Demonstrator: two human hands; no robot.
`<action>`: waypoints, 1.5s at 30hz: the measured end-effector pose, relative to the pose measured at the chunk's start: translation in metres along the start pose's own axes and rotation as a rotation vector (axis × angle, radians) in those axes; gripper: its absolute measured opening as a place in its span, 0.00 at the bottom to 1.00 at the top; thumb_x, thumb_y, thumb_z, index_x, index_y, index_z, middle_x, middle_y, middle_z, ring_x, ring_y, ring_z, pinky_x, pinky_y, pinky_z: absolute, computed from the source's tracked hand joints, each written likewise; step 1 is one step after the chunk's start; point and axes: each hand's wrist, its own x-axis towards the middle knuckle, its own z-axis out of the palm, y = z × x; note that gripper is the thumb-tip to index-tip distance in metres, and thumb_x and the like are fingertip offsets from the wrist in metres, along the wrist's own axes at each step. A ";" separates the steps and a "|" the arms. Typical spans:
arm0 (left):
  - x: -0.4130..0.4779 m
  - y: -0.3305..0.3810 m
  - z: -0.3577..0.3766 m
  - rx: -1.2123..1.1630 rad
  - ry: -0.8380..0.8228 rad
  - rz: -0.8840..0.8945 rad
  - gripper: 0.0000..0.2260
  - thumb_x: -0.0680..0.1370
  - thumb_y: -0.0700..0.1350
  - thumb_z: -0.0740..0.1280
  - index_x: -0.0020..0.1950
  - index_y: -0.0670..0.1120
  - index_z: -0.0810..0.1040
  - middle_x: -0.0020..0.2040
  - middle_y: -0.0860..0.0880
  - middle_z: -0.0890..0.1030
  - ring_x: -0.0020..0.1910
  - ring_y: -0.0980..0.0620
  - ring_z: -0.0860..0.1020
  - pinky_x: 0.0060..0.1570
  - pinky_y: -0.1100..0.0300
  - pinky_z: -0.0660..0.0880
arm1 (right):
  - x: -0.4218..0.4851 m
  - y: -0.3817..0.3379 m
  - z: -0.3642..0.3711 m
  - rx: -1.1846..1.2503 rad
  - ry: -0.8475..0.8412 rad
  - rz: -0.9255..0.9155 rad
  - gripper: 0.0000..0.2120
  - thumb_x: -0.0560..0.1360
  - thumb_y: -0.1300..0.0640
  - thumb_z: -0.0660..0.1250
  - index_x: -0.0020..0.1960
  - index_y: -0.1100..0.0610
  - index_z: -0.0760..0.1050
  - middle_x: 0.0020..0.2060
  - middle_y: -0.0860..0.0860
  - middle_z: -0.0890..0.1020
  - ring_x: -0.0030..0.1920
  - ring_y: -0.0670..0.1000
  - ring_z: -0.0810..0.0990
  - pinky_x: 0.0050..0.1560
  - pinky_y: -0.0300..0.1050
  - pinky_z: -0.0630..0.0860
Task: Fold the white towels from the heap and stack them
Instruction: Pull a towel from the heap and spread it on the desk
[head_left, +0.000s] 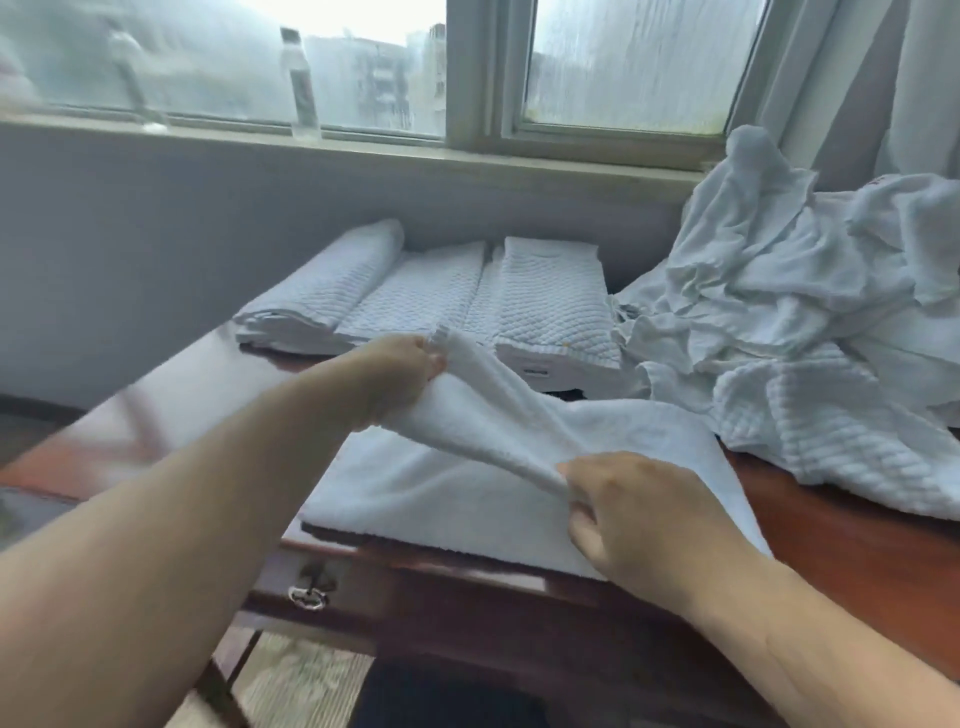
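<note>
Under the window (623, 62), a red-brown wooden desk (841, 545) is set against the grey wall, and all the linen is carried on it. Its right end is taken up by the heap (805, 312) of crumpled white towels, which is piled as high as the sill (363, 150) and spills toward the front edge. At the middle, near the front edge, one white towel (457, 488) is spread flat, its right side touching the heap. One edge of this towel is lifted off the flat part and drawn into a ridge between the two grips. Behind it, against the wall, three folded quilted towels (545, 301) are laid side by side, touching one another, the right one just beside the heap. The left grip (410, 364) is reached forward, and the far end of the raised edge is pinched between its thumb and curled fingers. The right grip (639, 509) is held nearer the body, over the towel's front right part, and the near end of the same edge is pinched between its thumb and fingers. Both forearms are bare. On the sill a clear bottle (301, 83) is stood upright, with a second, blurred bottle (130, 73) well to its left. A metal drawer pull (309, 595) is seen on the desk's front, below the towel's left corner.
</note>
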 end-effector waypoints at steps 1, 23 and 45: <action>-0.001 -0.005 -0.008 0.034 0.022 0.006 0.13 0.84 0.50 0.61 0.62 0.46 0.79 0.59 0.44 0.81 0.58 0.42 0.79 0.64 0.45 0.73 | 0.003 -0.004 -0.001 0.001 0.002 -0.018 0.05 0.77 0.49 0.59 0.46 0.48 0.70 0.43 0.44 0.79 0.46 0.50 0.78 0.40 0.47 0.67; -0.022 -0.088 -0.038 0.456 0.310 -0.077 0.10 0.81 0.53 0.62 0.55 0.48 0.73 0.55 0.45 0.79 0.47 0.47 0.73 0.44 0.55 0.66 | 0.034 0.003 0.022 0.413 0.022 -0.135 0.18 0.79 0.39 0.59 0.55 0.45 0.84 0.56 0.35 0.81 0.62 0.35 0.73 0.61 0.27 0.64; -0.047 -0.084 0.051 0.672 0.025 0.193 0.34 0.77 0.71 0.41 0.81 0.61 0.43 0.83 0.52 0.42 0.81 0.51 0.39 0.78 0.48 0.36 | 0.041 0.034 0.037 0.153 -0.245 0.427 0.26 0.82 0.39 0.45 0.77 0.44 0.62 0.78 0.48 0.64 0.78 0.53 0.57 0.76 0.54 0.53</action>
